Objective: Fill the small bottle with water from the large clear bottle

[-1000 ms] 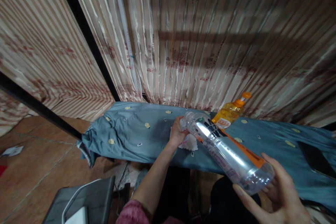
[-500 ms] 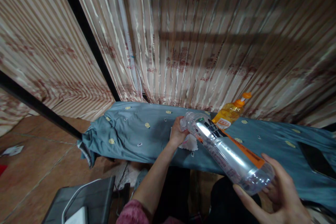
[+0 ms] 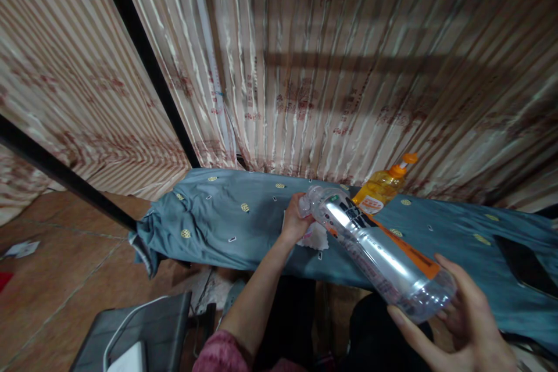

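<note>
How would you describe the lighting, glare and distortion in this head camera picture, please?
Head view: dim, warm light; a bright glare streak runs along the clear bottle; wide-angle warping bends the curtain folds and black bar; right hand at the corner looks stretched; left hand is fairly sharp.

I see the big bottle point(image 3: 379, 250) slanting above the cloth-covered table's point(image 3: 226, 215) near edge, between my hands; a smaller bottle point(image 3: 382, 186) stands behind it at the far edge.
</note>
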Demonstrator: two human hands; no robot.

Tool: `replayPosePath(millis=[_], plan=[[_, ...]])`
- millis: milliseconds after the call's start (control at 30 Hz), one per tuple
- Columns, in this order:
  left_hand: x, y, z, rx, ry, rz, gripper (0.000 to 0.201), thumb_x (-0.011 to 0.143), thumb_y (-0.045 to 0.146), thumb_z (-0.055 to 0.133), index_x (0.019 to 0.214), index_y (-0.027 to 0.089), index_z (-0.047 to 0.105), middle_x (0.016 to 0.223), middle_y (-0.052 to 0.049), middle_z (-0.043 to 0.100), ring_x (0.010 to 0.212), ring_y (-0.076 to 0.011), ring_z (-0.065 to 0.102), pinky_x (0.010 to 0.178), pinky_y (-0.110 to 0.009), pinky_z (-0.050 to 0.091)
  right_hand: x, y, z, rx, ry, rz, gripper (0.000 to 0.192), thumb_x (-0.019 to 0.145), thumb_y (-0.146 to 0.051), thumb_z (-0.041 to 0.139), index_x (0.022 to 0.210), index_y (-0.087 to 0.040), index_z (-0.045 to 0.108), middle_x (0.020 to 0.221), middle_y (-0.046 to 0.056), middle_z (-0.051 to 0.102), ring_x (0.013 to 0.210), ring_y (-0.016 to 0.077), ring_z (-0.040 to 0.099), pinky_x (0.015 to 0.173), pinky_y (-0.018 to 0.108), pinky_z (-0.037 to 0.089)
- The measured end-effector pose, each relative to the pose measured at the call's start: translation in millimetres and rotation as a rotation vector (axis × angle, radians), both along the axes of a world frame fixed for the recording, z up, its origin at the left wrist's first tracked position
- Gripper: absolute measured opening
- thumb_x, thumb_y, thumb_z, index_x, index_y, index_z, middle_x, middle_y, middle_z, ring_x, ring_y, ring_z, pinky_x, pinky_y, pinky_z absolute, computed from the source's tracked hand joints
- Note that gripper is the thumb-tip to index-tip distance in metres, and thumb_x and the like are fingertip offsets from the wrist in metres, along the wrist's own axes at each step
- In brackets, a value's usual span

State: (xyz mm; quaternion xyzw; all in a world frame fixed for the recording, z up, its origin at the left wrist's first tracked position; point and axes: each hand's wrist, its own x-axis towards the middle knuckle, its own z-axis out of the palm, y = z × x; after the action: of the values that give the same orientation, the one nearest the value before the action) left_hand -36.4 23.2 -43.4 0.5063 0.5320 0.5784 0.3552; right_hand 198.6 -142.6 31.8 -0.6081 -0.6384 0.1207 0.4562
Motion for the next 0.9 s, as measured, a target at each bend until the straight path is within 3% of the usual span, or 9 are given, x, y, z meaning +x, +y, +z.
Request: replayPosePath(millis=[133, 400, 600, 900], plan=[[0.2, -0.3, 0.9, -0.006, 0.007, 0.014, 0.054, 0.06, 0.006, 0.08, 0.108, 0.017, 0.059, 0.106, -0.005, 0.07, 0.101, -0.022, 0.066, 0.092, -0.034, 0.049, 1.6, 0.4, -1.4, 0.013, -0.034, 0.012, 0.098, 0.068, -0.057, 0.078, 0.152, -0.025, 0.039, 0.141, 0.013, 0.058, 0.099, 0.0305, 0.072, 0.087, 0.042, 0.059], [0.8, -0.2, 1.7, -0.016, 0.005, 0.015, 0.054, 0.06, 0.004, 0.079, 0.109, 0.018, 0.059, 0.105, -0.003, 0.07, 0.099, -0.0214, 0.066, 0.091, -0.033, 0.05, -8.3, -2.1, 5.6, -0.039, 0.031, -0.038, 0.097, 0.07, -0.062, 0.075, 0.152, -0.025, 0.04, 0.139, 0.012, 0.059, 0.103, 0.0307, 0.071, 0.097, 0.045, 0.054], [0.7, 0.9, 0.2, -0.013, 0.003, 0.014, 0.055, 0.06, 0.005, 0.079, 0.109, 0.018, 0.058, 0.106, -0.004, 0.07, 0.099, -0.0207, 0.066, 0.092, -0.033, 0.049, 5.7, 2.7, -2.5, 0.023, -0.044, 0.036, 0.097, 0.069, -0.054, 0.079, 0.152, -0.026, 0.039, 0.14, 0.012, 0.058, 0.093, 0.0281, 0.074, 0.078, 0.037, 0.062], [0.1, 0.9, -1.3, 0.0, 0.003, 0.001, 0.054, 0.062, 0.007, 0.08, 0.11, 0.018, 0.059, 0.106, -0.004, 0.07, 0.099, -0.0209, 0.066, 0.091, -0.033, 0.05, 1.0, 0.9, 0.2, 0.011, -0.033, 0.013, 0.094, 0.072, -0.055, 0.077, 0.153, -0.025, 0.039, 0.143, 0.012, 0.057, 0.102, 0.0291, 0.071, 0.087, 0.038, 0.059]])
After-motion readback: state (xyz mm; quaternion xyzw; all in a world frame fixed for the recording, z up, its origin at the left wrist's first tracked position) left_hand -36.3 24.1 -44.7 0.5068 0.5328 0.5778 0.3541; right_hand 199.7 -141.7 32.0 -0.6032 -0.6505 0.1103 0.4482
